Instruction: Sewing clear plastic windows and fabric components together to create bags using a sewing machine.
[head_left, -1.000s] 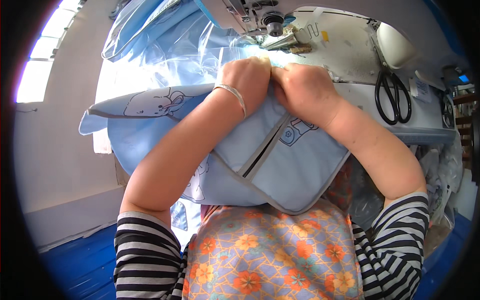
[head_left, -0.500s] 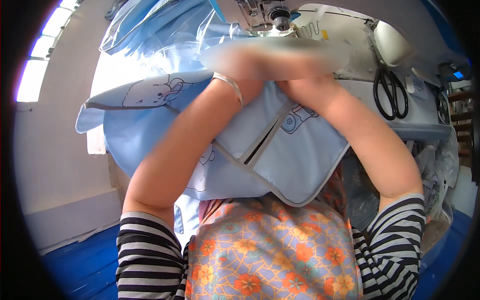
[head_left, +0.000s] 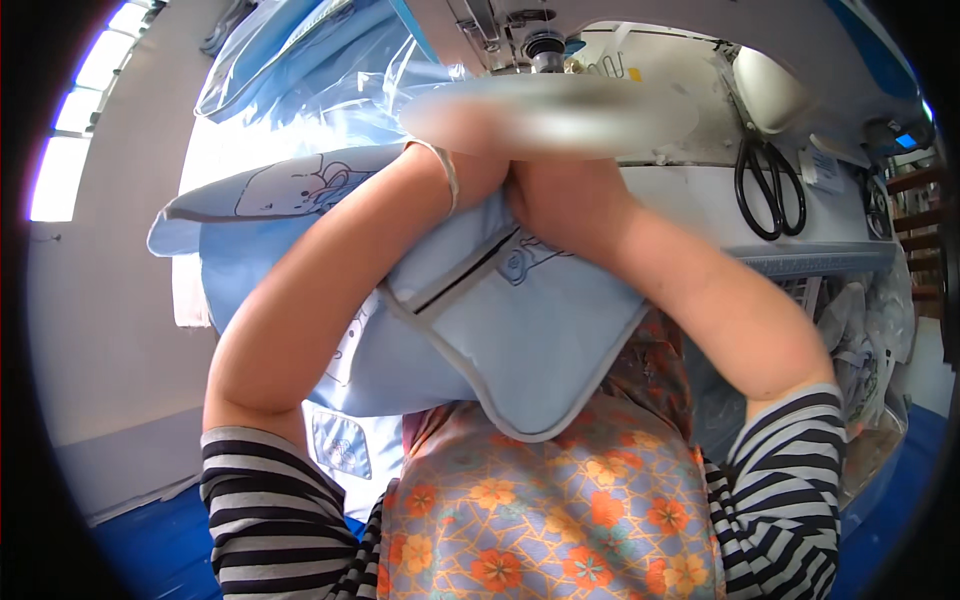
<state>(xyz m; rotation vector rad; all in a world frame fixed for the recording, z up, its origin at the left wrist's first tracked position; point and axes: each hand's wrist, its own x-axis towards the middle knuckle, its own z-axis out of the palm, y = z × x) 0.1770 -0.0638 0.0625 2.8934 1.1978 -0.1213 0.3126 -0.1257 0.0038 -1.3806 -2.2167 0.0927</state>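
The head view is showing both your forearms slanting inward from the lower sides, over a light blue fabric piece (head_left: 520, 345) with grey edging. Your left hand (head_left: 478, 138) and your right hand (head_left: 563, 190) are lying close together just in front of the sewing machine (head_left: 790, 30), at the upper part of this fabric. A blurred patch is covering the fingers of both, so you are leaving me unable to tell whether either one is pinching the cloth, pressing on it or spreading out. The fabric is running beneath your forearms, spreading out to the left and hanging down over your floral apron (head_left: 550, 510) in a rounded corner. A dark slit (head_left: 465, 273) with grey borders is crossing it at a slant between your arms, and outlined cartoon figures are showing on its surface. You are wearing a pale bracelet (head_left: 453, 182) on the left wrist and black-and-white striped sleeves (head_left: 268, 510) below the bare forearms. Beyond your left arm, clear plastic (head_left: 330, 108) is lying bunched beside more blue material. To the right, black-handled scissors (head_left: 755, 150) are resting on the counter (head_left: 690, 205), near a white rounded object (head_left: 768, 88). A ruler-like strip (head_left: 820, 260) is running along the counter's near edge, and clear bags (head_left: 868, 340) are bunching below it.
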